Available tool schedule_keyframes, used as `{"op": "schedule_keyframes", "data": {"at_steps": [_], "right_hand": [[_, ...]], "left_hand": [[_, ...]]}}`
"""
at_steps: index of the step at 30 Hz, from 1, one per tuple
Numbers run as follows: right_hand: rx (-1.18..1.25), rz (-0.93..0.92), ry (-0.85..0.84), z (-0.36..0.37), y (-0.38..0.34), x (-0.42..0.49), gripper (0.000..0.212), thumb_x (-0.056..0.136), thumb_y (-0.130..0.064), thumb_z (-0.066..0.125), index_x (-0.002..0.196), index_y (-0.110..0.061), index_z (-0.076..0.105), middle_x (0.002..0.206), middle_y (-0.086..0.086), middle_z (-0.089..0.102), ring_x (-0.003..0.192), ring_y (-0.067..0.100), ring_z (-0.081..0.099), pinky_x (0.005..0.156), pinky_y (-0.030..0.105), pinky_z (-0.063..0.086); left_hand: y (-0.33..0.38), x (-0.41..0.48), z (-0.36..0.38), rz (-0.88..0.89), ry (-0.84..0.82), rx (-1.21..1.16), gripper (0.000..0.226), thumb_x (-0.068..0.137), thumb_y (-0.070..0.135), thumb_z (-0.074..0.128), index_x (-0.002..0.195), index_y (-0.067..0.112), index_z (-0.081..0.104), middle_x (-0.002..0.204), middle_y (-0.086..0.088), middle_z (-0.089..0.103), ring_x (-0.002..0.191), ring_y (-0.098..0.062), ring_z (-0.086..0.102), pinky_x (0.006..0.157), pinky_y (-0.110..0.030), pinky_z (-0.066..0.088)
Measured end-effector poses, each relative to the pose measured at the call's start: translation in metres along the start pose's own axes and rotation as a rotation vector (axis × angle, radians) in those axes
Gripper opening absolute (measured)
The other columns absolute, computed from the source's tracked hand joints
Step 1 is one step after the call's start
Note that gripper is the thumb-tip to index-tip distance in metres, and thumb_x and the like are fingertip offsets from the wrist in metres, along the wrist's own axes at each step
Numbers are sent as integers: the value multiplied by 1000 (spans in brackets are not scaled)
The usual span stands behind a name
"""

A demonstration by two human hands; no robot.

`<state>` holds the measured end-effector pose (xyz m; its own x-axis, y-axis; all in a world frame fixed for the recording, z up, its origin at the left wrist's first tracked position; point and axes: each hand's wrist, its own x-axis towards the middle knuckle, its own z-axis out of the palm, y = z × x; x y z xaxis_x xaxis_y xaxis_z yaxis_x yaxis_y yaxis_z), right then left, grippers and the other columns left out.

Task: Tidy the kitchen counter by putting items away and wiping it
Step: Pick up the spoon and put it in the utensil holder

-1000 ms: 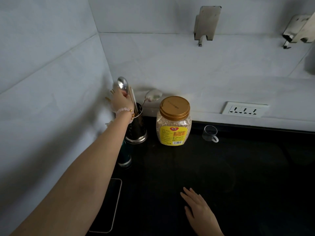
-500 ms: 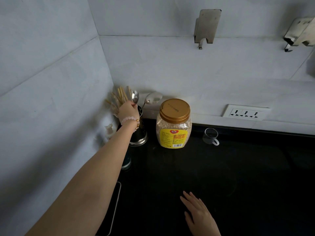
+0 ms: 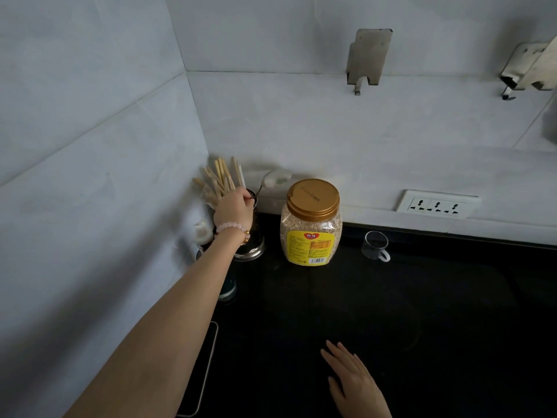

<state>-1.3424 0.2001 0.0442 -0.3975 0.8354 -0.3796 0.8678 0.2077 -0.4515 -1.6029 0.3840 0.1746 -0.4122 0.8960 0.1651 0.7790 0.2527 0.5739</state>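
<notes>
My left hand (image 3: 233,208) reaches to the back left corner and is pinched on a metal spoon (image 3: 252,195), which is lowered into the steel utensil holder (image 3: 251,250); only a small part of the spoon shows past my fingers. Wooden chopsticks (image 3: 221,179) and a second spoon (image 3: 275,178) stand in the same holder. My right hand (image 3: 357,384) lies flat on the black counter (image 3: 422,312) at the near edge, fingers apart and holding nothing.
A gold-lidded jar of grain (image 3: 312,224) stands just right of the holder. A small clear cup (image 3: 375,245) sits further right by the wall. A dark flat slab (image 3: 205,372) lies at the counter's left edge. A wall socket (image 3: 437,204) and metal hooks (image 3: 369,55) are behind.
My left hand has come down from above the holder, carrying the spoon from high over the chopsticks into the holder. My right hand has stayed flat on the counter.
</notes>
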Motion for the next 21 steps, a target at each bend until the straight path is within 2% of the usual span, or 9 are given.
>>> {"op": "schedule_keyframes", "data": {"at_steps": [4, 6, 10, 12, 16, 17, 18, 20, 21], "right_hand": [[5, -2, 29, 1, -2, -4, 54, 96, -24, 40, 146, -33, 20, 157, -15, 7, 145, 5, 3, 117, 26, 4], [9, 0, 49, 1, -2, -7, 54, 96, -24, 40, 145, -33, 21, 157, -15, 10, 145, 4, 5, 118, 26, 5], [31, -8, 69, 0, 0, -11, 51, 96, -24, 41, 144, -32, 27, 156, -15, 16, 144, 4, 8, 117, 25, 6], [56, 7, 59, 0, 1, -13, 50, 95, -24, 41, 144, -31, 28, 155, -14, 19, 144, 4, 9, 117, 26, 8], [101, 55, 162, 5, 3, -26, 46, 95, -24, 42, 141, -29, 35, 151, -12, 30, 141, 4, 21, 114, 22, 19], [116, 70, 186, 7, 5, -32, 45, 95, -24, 43, 140, -29, 38, 149, -12, 33, 140, 4, 25, 112, 20, 22], [128, 87, 210, 9, 7, -40, 43, 95, -24, 44, 138, -28, 41, 147, -12, 37, 137, 3, 29, 110, 18, 24], [145, 111, 250, 11, 12, -57, 40, 95, -23, 44, 134, -28, 46, 140, -12, 45, 130, 2, 39, 104, 14, 29], [159, 118, 268, 12, 15, -68, 38, 95, -22, 44, 133, -27, 47, 136, -12, 49, 126, 0, 43, 100, 13, 32]], "left_hand": [[1, -28, -8, 86, 49, -50, 24, 105, 12, 57, 121, 1, 70, 122, -14, 73, 112, -29, 69, 92, -40, 57], [0, -57, -12, 172, 12, -55, 24, 105, 11, 57, 123, 1, 69, 121, -13, 73, 112, -27, 69, 93, -36, 57], [-22, -158, -6, 270, -214, -25, 25, 103, 11, 60, 126, 8, 69, 122, -7, 73, 114, -20, 69, 100, -31, 55], [-39, -215, 2, 264, -340, 24, 29, 106, 18, 56, 133, 16, 66, 130, 0, 69, 121, -13, 64, 107, -29, 53], [-77, -299, 23, 244, -568, 85, 42, 111, 29, 41, 152, 29, 49, 154, 15, 47, 144, -1, 42, 125, -20, 34], [-84, -314, 26, 237, -621, 122, 42, 109, 27, 42, 150, 28, 53, 151, 16, 50, 143, -1, 46, 123, -20, 37], [-89, -325, 27, 249, -640, 150, 42, 103, 27, 45, 140, 27, 64, 142, 15, 60, 133, -2, 58, 114, -20, 49], [-104, -341, 32, 292, -689, 189, 45, 85, 37, 45, 109, 31, 83, 112, 15, 79, 100, -4, 79, 81, -19, 65], [-107, -350, 35, 302, -692, 252, 47, 87, 39, 41, 101, 31, 85, 105, 14, 82, 94, -5, 81, 73, -21, 66]]}}
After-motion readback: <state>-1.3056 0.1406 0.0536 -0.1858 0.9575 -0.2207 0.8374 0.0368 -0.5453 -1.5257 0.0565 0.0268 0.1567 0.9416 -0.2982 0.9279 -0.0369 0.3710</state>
